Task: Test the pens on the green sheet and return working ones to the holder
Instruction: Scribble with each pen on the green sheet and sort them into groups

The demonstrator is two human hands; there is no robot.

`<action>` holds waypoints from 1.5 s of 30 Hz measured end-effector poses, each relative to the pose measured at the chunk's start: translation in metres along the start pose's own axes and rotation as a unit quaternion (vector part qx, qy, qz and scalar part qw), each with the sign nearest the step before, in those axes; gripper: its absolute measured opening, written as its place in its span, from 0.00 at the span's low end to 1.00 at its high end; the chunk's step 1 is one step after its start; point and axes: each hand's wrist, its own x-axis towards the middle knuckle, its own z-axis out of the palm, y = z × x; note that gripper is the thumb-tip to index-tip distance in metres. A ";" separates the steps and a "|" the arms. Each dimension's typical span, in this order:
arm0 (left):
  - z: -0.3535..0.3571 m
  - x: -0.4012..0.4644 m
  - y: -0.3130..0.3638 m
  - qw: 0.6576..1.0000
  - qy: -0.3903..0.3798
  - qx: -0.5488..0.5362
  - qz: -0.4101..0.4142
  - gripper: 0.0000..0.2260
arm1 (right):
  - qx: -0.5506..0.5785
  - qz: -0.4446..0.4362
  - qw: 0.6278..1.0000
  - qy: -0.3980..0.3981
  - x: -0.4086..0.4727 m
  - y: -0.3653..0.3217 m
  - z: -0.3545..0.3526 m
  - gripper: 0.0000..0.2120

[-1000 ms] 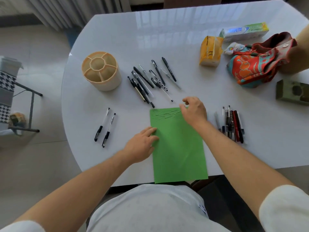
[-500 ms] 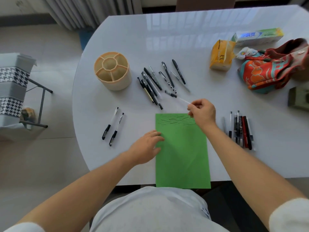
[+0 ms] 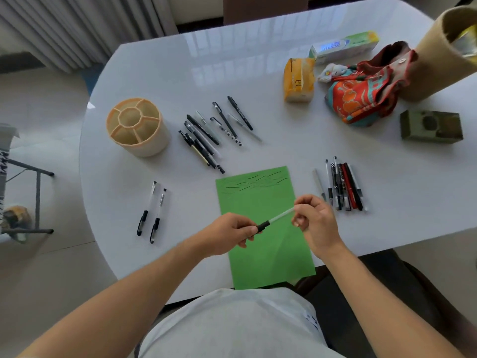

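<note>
Both hands hold one clear pen with a black grip (image 3: 274, 220) above the green sheet (image 3: 260, 244). My left hand (image 3: 227, 233) pinches the black grip end; my right hand (image 3: 313, 219) pinches the clear barrel end. Dark scribble strokes mark the sheet's far edge. The beige round holder (image 3: 138, 127) with several compartments stands empty at the left. Several pens (image 3: 214, 130) lie in a heap beyond the sheet. Two pens (image 3: 152, 211) lie left of the sheet, and several more pens (image 3: 342, 184) lie in a row at its right.
At the back right of the white table (image 3: 180, 73) lie a yellow tissue pack (image 3: 298, 81), a toothpaste box (image 3: 344, 46), a red patterned pouch (image 3: 361, 94), a dark green box (image 3: 431, 126) and a cardboard tube (image 3: 444, 52). A chair frame (image 3: 28, 200) stands at left on the floor.
My right hand picked a pen from the heap and brought it back over the sheet. My left hand left the sheet's edge and took hold of the pen's black end.
</note>
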 end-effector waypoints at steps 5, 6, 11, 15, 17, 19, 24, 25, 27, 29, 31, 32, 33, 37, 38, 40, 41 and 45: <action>0.000 0.000 0.008 0.999 0.026 0.031 0.003 0.06 | -0.120 0.037 0.988 -0.090 0.000 0.018 0.024 0.09; -0.002 0.000 0.010 0.998 0.031 0.048 0.006 0.06 | -0.155 0.035 0.982 -0.101 0.000 0.021 0.030 0.10; -0.007 0.000 0.018 0.978 0.109 0.160 0.075 0.09 | -0.147 0.014 0.988 -0.045 0.009 0.014 0.045 0.13; -0.014 0.006 0.030 0.937 0.175 0.270 0.136 0.12 | -0.133 -0.005 0.991 0.007 0.018 0.009 0.059 0.14; -0.016 0.008 0.033 0.929 0.194 0.283 0.136 0.12 | -0.126 -0.004 0.992 0.025 0.022 0.006 0.063 0.14; -0.016 0.010 0.036 0.925 0.209 0.287 0.136 0.13 | -0.122 0.001 0.992 0.037 0.025 0.004 0.065 0.14; -0.008 0.012 0.033 0.921 0.223 0.291 0.135 0.13 | -0.134 0.018 0.990 0.043 0.027 0.007 0.062 0.15; -0.006 0.012 0.031 0.921 0.222 0.291 0.131 0.13 | -0.138 0.023 0.989 0.045 0.026 0.008 0.061 0.15; -0.001 0.011 0.029 0.923 0.220 0.292 0.122 0.13 | -0.146 0.035 0.987 0.050 0.023 0.011 0.059 0.15; 0.001 0.009 0.028 0.923 0.220 0.294 0.119 0.13 | -0.149 0.046 0.986 0.058 0.020 0.012 0.061 0.15; 0.001 0.005 0.026 0.920 0.223 0.297 0.122 0.13 | -0.145 0.056 0.986 0.067 0.016 0.012 0.066 0.15; 0.000 0.004 0.025 0.918 0.225 0.302 0.124 0.13 | -0.142 0.060 0.985 0.071 0.014 0.012 0.069 0.15; -0.001 0.002 0.025 0.915 0.227 0.308 0.127 0.13 | -0.140 0.065 0.985 0.076 0.014 0.011 0.072 0.15; -0.006 -0.002 0.022 0.906 0.225 0.331 0.140 0.13 | -0.138 0.074 0.983 0.099 0.009 0.009 0.083 0.15; -0.007 -0.003 0.021 0.905 0.221 0.334 0.142 0.13 | -0.141 0.074 0.982 0.103 0.007 0.009 0.084 0.15; -0.010 -0.006 0.018 0.904 0.215 0.337 0.151 0.14 | -0.152 0.069 0.980 0.107 0.002 0.009 0.088 0.15; -0.011 -0.008 0.016 0.903 0.214 0.339 0.155 0.14 | -0.156 0.067 0.980 0.107 -0.001 0.010 0.090 0.15; -0.014 -0.014 0.016 0.909 0.204 0.322 0.171 0.14 | -0.155 0.066 0.979 0.116 -0.007 0.007 0.094 0.15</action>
